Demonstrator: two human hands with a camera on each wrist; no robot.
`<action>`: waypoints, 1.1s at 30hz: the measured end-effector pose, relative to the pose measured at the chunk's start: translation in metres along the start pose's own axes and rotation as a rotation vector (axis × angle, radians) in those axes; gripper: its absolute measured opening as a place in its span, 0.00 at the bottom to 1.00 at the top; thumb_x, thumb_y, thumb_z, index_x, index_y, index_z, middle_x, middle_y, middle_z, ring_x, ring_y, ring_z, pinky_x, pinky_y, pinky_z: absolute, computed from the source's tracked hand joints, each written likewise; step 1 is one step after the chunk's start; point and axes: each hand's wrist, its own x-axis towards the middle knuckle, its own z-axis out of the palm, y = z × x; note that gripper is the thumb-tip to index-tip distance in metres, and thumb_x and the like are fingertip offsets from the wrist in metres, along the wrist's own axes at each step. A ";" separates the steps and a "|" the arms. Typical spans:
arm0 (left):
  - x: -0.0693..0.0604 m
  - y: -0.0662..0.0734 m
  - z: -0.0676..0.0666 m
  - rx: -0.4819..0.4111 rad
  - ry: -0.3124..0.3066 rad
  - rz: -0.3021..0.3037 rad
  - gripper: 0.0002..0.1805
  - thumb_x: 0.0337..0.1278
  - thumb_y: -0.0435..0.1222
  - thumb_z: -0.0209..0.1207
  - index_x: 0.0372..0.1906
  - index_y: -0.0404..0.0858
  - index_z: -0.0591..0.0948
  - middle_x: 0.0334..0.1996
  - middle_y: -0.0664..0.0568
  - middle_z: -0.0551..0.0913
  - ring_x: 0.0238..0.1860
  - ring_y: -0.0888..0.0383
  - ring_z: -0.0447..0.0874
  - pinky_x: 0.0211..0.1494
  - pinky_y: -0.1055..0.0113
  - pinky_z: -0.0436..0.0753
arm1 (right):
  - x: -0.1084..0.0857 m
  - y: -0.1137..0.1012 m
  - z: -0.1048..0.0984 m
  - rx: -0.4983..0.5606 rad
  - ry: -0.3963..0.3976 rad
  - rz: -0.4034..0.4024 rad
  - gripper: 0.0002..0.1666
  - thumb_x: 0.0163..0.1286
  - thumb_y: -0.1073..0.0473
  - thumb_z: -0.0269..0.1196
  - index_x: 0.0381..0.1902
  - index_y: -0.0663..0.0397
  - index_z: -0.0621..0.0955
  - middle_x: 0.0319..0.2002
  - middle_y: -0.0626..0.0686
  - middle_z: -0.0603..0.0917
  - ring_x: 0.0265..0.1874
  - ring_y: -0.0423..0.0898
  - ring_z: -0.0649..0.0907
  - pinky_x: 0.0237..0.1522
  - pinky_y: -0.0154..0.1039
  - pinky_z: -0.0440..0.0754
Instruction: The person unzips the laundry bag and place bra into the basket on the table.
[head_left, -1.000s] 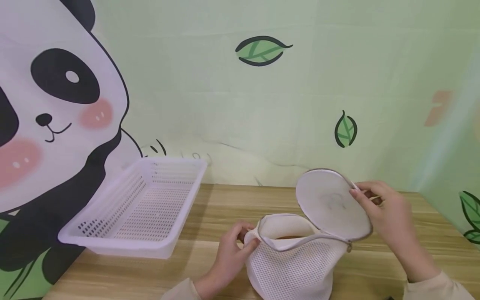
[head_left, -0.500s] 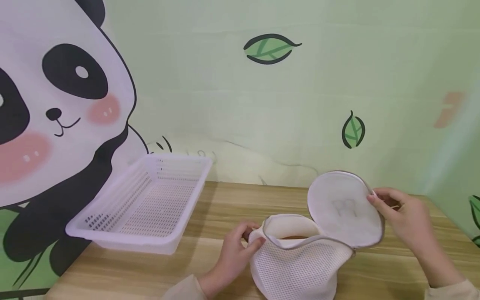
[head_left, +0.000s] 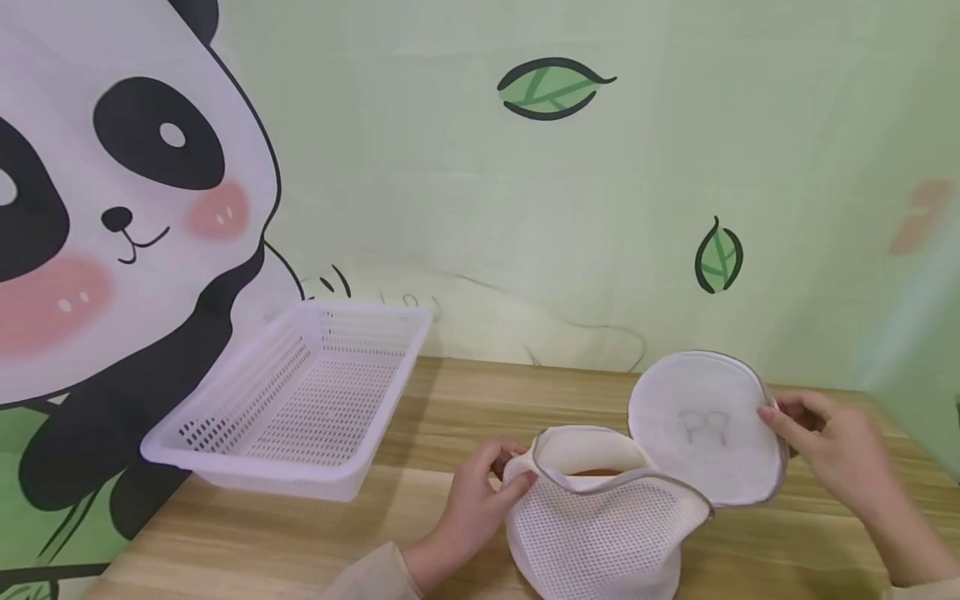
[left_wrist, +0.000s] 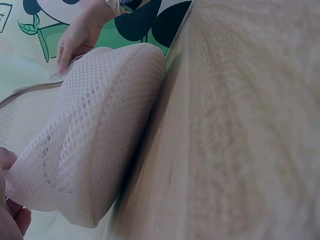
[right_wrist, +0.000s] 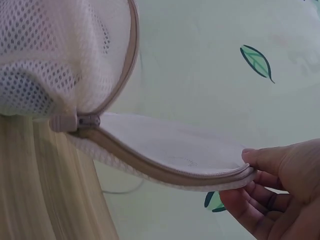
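Note:
A white mesh laundry bag [head_left: 600,533] stands on the wooden table with its round lid [head_left: 705,429] folded out to the right. My left hand [head_left: 480,500] pinches the bag's rim at the left of its opening. With thumb and fingers, my right hand [head_left: 836,446] pinches the far right edge of the lid. In the right wrist view, the zipper pull [right_wrist: 75,122] sits where lid and bag meet. Something brownish shows inside the opening, mostly hidden by the front rim. The left wrist view shows the mesh side [left_wrist: 100,125] of the bag close up.
A white perforated plastic basket [head_left: 352,467] stands on the left of the wooden table [head_left: 442,400]. Behind the table hangs a green backdrop [head_left: 420,150] printed with a panda and leaves.
My right hand has drawn the lid further right and lower, laying it more open. The left hand keeps its pinch on the rim. The head view has shifted slightly.

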 end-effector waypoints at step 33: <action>-0.001 0.004 0.000 0.013 0.004 0.018 0.14 0.48 0.29 0.67 0.41 0.37 0.79 0.23 0.51 0.80 0.27 0.71 0.71 0.29 0.77 0.73 | -0.032 0.083 0.015 0.103 -0.464 0.340 0.20 0.74 0.58 0.53 0.30 0.72 0.78 0.19 0.49 0.77 0.17 0.36 0.80 0.23 0.33 0.84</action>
